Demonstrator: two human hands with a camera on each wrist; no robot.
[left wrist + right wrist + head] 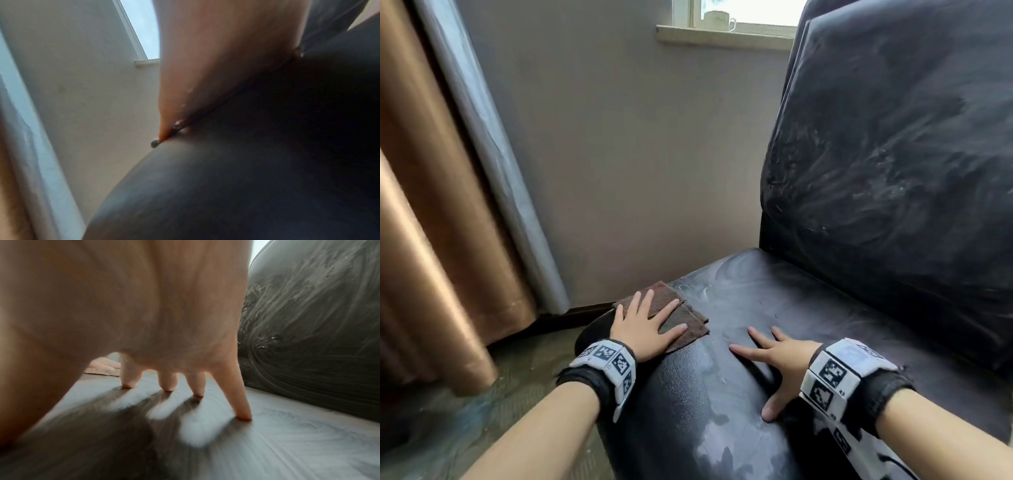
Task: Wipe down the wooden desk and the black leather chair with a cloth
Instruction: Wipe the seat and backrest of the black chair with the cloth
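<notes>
While the left hand (642,327) lies flat on the brown cloth (681,317), its fingers (673,331) are straight and spread, pressing the cloth onto the chair seat (808,308) without curling round it. The cloth sits folded at the seat's left front corner, partly under the palm. The right hand (779,356) rests on bare leather just right of the cloth, apart from it; its fingers (242,402) are splayed wide with the tips touching the seat, and the thumb points back toward the seat's front edge. It holds nothing. Pale swirled streaks mark the seat and the chair back (893,137) behind it. A curtain (431,222) hangs left of the chair, and a cup (719,20) stands on the window sill above it.
</notes>
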